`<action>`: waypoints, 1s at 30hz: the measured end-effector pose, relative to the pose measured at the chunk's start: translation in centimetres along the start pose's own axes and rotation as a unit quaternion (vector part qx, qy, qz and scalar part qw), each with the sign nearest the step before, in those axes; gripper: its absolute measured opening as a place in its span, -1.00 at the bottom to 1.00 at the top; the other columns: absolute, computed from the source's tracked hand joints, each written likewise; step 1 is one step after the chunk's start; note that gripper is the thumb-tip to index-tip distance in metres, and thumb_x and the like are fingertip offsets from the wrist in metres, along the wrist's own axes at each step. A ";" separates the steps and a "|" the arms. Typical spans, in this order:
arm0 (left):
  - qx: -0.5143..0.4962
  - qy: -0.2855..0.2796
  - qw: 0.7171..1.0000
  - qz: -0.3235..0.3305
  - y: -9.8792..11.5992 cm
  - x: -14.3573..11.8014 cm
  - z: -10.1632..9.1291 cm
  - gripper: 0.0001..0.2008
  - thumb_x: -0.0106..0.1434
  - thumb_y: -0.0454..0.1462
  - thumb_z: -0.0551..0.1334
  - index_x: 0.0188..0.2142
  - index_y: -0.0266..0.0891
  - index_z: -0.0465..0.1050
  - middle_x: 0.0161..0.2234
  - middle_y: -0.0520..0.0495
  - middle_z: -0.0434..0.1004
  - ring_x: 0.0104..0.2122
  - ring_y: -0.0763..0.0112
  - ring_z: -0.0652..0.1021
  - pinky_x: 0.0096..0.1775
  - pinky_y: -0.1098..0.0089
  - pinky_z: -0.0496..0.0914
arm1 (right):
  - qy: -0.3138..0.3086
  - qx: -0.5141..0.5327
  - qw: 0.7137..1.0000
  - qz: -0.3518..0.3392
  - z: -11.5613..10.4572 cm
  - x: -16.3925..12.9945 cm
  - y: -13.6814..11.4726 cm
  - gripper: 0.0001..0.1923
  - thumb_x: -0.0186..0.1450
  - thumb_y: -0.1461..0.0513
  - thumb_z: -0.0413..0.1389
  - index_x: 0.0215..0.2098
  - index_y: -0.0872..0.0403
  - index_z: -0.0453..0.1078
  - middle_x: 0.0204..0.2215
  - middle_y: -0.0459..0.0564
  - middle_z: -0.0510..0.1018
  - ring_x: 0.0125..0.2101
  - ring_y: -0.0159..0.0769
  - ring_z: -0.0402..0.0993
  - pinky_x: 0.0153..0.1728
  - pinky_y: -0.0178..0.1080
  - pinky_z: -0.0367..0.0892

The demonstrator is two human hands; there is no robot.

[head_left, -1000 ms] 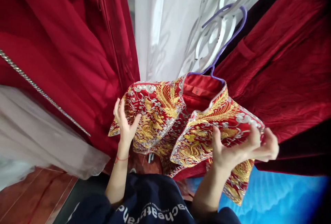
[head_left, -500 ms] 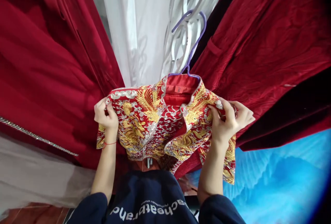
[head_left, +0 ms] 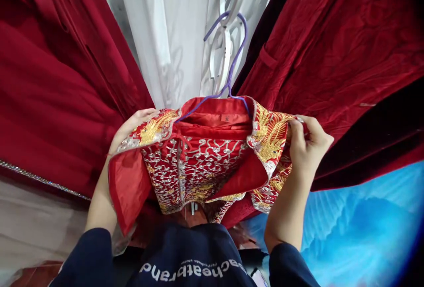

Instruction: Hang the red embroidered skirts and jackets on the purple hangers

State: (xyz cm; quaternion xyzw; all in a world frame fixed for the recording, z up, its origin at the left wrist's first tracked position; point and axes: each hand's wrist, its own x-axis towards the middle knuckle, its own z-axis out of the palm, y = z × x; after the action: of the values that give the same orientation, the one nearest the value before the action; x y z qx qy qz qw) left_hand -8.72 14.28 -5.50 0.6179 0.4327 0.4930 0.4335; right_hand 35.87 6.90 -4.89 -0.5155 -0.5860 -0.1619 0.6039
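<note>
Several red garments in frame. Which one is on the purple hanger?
The embroidered jacket with gold and silver thread, held open by the left hand and right hand. The purple hanger sits in its collar; the garments beside it are plain red.

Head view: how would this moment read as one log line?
left hand: grips red gold-embroidered jacket front | right hand: grips other front | jacket: spread open on purple wire hanger
</note>
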 end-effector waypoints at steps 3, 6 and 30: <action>0.002 0.064 0.997 0.031 1.3 -2.0 0.3 -0.51 0.23 0.09 0.28 -0.07 -0.25 0.55 -0.11 -0.14 0.65 -0.13 0.23 0.61 0.06 0.15 0.43 | -0.006 0.005 1.000 0.007 -0.5 0.2 -0.3 -0.69 0.37 0.07 0.12 -0.26 0.14 0.56 -0.44 -0.04 0.58 -0.52 -0.48 0.35 -0.47 -0.39 0.20; 0.038 0.044 0.983 0.175 3.8 -5.2 0.6 -0.33 0.22 0.21 0.21 0.13 -0.17 0.46 0.16 -0.17 0.50 0.20 0.12 0.45 0.28 0.12 0.26 | 0.000 0.006 1.000 0.006 -0.6 0.3 -0.6 -0.68 0.38 0.07 0.12 -0.26 0.16 0.56 -0.47 -0.06 0.55 -0.55 -0.52 0.25 -0.50 -0.40 0.13; 0.231 0.010 0.961 0.149 6.8 -4.2 0.7 -0.51 0.27 0.06 0.25 0.01 -0.23 0.55 -0.02 -0.15 0.63 -0.05 0.26 0.59 0.09 0.29 0.41 | -0.053 0.002 0.999 0.009 -4.0 -0.4 -0.8 -0.66 0.37 0.06 0.14 -0.33 0.16 0.55 -0.60 -0.16 0.40 -0.62 -0.57 0.09 -0.51 -0.41 0.11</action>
State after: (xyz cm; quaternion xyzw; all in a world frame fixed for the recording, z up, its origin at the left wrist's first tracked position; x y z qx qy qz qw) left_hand -7.91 8.48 -0.06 0.7538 0.4425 0.4444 0.1963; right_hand 37.33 3.17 -4.03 -0.5274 -0.6126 -0.1284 0.5745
